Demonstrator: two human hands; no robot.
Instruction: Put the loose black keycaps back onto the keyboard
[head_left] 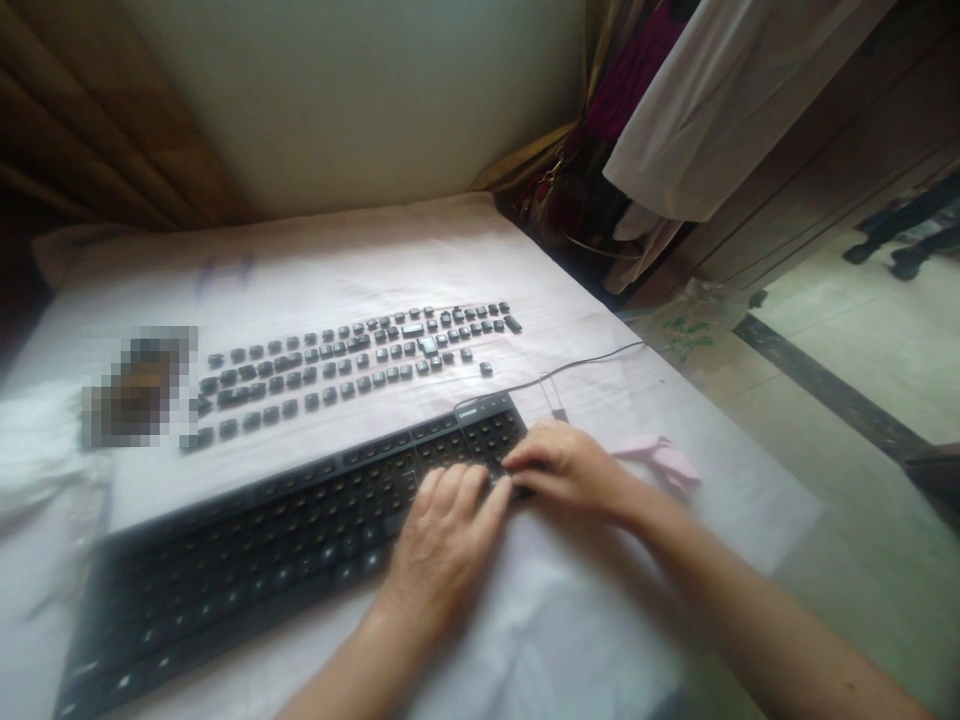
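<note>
A black keyboard (pixel 247 530) lies slantwise across the white-covered table, most of its keycaps off and only the front rows still showing caps. My left hand (pixel 450 535) rests on its right part, fingers stretched out over the keys. At the number pad end, my right hand (pixel 566 465) has thumb and forefinger pinched together close to my left fingertips. Whatever is in that pinch is too small and blurred to make out. Behind the keyboard, loose black keycaps (pixel 345 367) are laid out in several rows. Just beyond my right hand lies a thin wire tool with a dark end (pixel 558 412).
The keyboard's cable (pixel 577 363) runs off the table's right edge. A pink cloth (pixel 667 463) lies right of my right hand. At left is a pixelated object (pixel 142 388) beside white fabric. Clothes (pixel 697 120) hang beyond the table, and a person's feet (pixel 904 262) show on the floor.
</note>
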